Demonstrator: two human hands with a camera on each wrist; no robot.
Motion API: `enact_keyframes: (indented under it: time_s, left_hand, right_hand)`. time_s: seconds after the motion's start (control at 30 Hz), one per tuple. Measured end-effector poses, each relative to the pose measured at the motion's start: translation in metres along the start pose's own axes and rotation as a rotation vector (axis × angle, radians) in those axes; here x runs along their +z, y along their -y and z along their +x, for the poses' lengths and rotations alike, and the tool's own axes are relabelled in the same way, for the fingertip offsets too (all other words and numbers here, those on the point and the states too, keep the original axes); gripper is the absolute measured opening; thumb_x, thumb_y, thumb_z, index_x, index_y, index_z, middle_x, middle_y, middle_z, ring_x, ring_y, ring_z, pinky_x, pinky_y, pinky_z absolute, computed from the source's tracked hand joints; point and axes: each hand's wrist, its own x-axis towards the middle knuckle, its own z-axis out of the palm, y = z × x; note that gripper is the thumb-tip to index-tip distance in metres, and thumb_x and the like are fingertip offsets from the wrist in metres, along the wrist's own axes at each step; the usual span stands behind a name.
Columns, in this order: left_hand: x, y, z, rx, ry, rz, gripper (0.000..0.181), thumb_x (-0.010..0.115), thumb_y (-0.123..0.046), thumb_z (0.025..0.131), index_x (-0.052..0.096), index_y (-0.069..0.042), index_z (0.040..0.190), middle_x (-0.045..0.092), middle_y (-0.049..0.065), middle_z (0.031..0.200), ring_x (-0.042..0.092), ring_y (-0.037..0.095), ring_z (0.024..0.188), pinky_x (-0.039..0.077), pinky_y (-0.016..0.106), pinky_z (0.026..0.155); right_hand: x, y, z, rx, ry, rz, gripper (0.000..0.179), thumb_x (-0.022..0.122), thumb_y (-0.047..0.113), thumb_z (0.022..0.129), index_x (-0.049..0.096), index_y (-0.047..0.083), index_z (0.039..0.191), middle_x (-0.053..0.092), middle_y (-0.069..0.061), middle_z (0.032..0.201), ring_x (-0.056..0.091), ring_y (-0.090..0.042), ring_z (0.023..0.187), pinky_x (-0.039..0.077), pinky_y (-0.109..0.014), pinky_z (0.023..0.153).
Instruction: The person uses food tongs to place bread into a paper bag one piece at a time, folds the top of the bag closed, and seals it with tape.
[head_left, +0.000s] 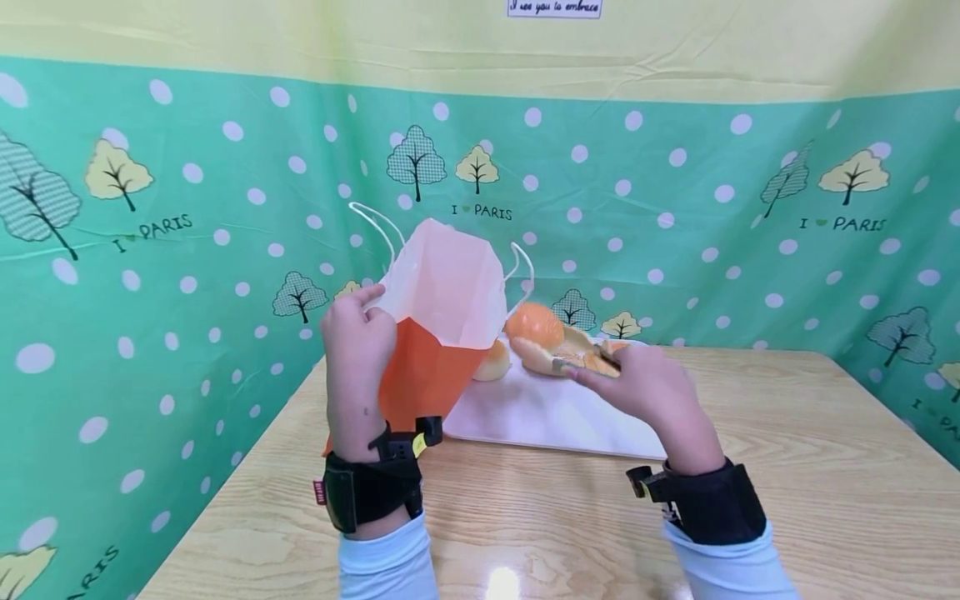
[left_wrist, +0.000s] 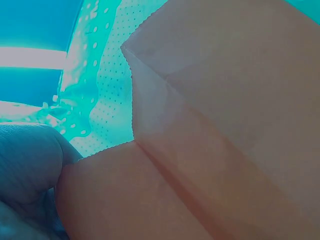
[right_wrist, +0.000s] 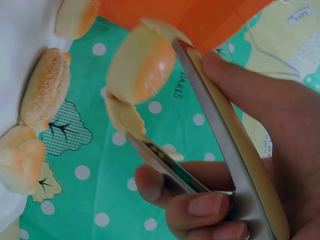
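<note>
An orange paper bag (head_left: 431,375) with a pale inside and white cord handles leans with its mouth toward me. My left hand (head_left: 360,354) grips its left rim; in the left wrist view the fingers (left_wrist: 30,160) lie at the bag's edge, partly cut off. With my right hand (head_left: 648,379) I hold metal tongs (right_wrist: 215,115) with beige tips. Between those tips a round, glossy bread bun (right_wrist: 140,67) is clamped, raised above the tray beside the bag's right side. In the head view this bun (head_left: 535,325) looks orange-brown on top.
A white tray (head_left: 555,417) lies on the wooden table (head_left: 787,433) behind the hands. On it sit a small bun (head_left: 492,364) by the bag, a crumb-topped roll (right_wrist: 46,90) and another bread (right_wrist: 22,157). A green patterned cloth (head_left: 675,217) hangs behind.
</note>
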Motion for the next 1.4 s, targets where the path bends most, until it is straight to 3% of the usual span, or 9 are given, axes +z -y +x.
enact_keyframes:
  time_s: [0.13,0.4,0.53,0.6,0.7,0.9,1.17,1.27,1.4]
  left_hand:
    - [0.001,0.001,0.0,-0.004,-0.001,0.004,0.052,0.033,-0.002,0.088,0.051,-0.013,0.135,0.04,0.008,0.148,0.03,0.019,0.043,0.028,0.023,0.044]
    - [0.001,0.003,0.0,0.014,0.0,0.0,0.053,0.031,-0.001,0.087,0.052,-0.012,0.134,0.04,0.014,0.148,0.028,0.019,0.041,0.026,0.024,0.042]
    - [0.002,0.003,0.0,0.022,-0.003,-0.006,0.052,0.031,-0.001,0.087,0.053,-0.011,0.133,0.06,0.018,0.108,0.026,0.019,0.04,0.025,0.024,0.041]
    - [0.002,0.002,0.0,0.018,-0.004,-0.008,0.052,0.032,-0.001,0.087,0.053,-0.011,0.133,0.055,0.016,0.086,0.026,0.019,0.04,0.025,0.024,0.041]
    - [0.003,0.001,-0.001,0.009,0.004,-0.008,0.052,0.032,-0.002,0.088,0.052,-0.012,0.134,0.051,0.012,0.079,0.027,0.019,0.04,0.026,0.024,0.042]
    - [0.002,-0.001,-0.002,0.009,0.014,-0.008,0.052,0.032,-0.002,0.088,0.051,-0.012,0.134,0.047,0.011,0.078,0.028,0.019,0.041,0.026,0.024,0.042]
    - [0.002,-0.001,-0.001,0.011,0.012,-0.015,0.052,0.033,-0.002,0.087,0.052,-0.011,0.134,0.043,0.011,0.073,0.029,0.02,0.043,0.027,0.024,0.043]
    - [0.001,0.0,-0.001,0.015,0.015,-0.019,0.053,0.031,-0.001,0.086,0.052,-0.01,0.133,0.06,0.017,0.106,0.028,0.019,0.042,0.026,0.024,0.042]
    - [0.0,0.0,0.0,0.021,0.014,-0.023,0.053,0.031,0.0,0.086,0.053,-0.01,0.133,0.04,0.013,0.148,0.028,0.019,0.042,0.026,0.024,0.042]
  right_hand:
    - [-0.017,0.001,-0.005,0.055,-0.141,0.024,0.077,0.047,0.074,0.075,0.068,0.005,0.104,0.04,-0.005,0.058,0.044,-0.023,0.05,0.03,-0.031,0.04]
    - [-0.042,0.013,-0.018,0.126,-0.494,0.128,0.067,0.049,0.072,0.075,0.058,0.006,0.077,0.053,-0.009,0.057,0.046,-0.027,0.05,0.03,-0.035,0.042]
    - [-0.046,0.029,-0.025,0.019,-0.711,0.221,0.054,0.061,0.062,0.074,0.061,0.008,0.077,0.057,-0.009,0.059,0.045,-0.025,0.048,0.029,-0.038,0.043]
    - [-0.047,0.038,-0.029,-0.064,-0.78,0.253,0.05,0.067,0.056,0.073,0.065,0.007,0.084,0.058,-0.008,0.06,0.043,-0.022,0.047,0.028,-0.037,0.041]
    - [-0.045,0.052,-0.034,-0.188,-0.833,0.278,0.049,0.072,0.048,0.072,0.068,0.005,0.094,0.058,-0.008,0.06,0.045,-0.016,0.045,0.032,-0.035,0.038]
    - [-0.031,0.076,-0.039,-0.288,-0.792,0.253,0.055,0.071,0.05,0.07,0.068,0.005,0.102,0.054,-0.002,0.058,0.039,-0.013,0.044,0.029,-0.03,0.035]
    - [-0.013,0.081,-0.037,-0.2,-0.557,0.145,0.072,0.06,0.065,0.073,0.064,0.01,0.119,0.054,0.0,0.059,0.043,-0.013,0.047,0.031,-0.029,0.036]
    - [-0.011,0.078,-0.036,-0.152,-0.456,0.101,0.069,0.056,0.068,0.073,0.066,0.01,0.11,0.047,0.0,0.054,0.04,-0.015,0.046,0.028,-0.029,0.035]
    - [-0.012,0.073,-0.034,-0.133,-0.395,0.074,0.057,0.055,0.069,0.073,0.062,0.014,0.082,0.043,0.001,0.051,0.038,-0.015,0.043,0.026,-0.03,0.034]
